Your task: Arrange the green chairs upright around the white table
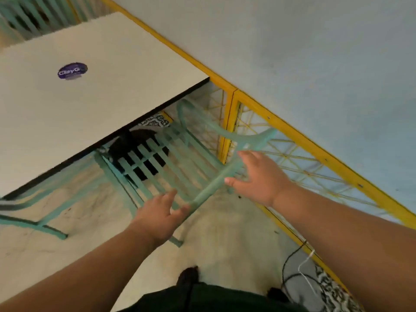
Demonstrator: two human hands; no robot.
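Note:
A green slatted chair [157,163] stands upright at the near right edge of the white table [108,46], its seat partly under the tabletop and blurred by motion. My left hand [159,212] hovers at the lower end of the chair's back rail with fingers stretched over the slats, gripping nothing. My right hand [258,179] is spread beside the upper end of the same rail, below the curved armrest [247,138]. A second green chair [40,212] shows its frame at the left, under the table edge. A third green chair [27,16] is at the far left top.
A yellow metal railing [231,91] with wire mesh runs diagonally just right of the chair. A purple round sticker [72,70] lies on the tabletop. Black and white cables [295,264] trail on the floor at lower right, near a patterned mat [333,291].

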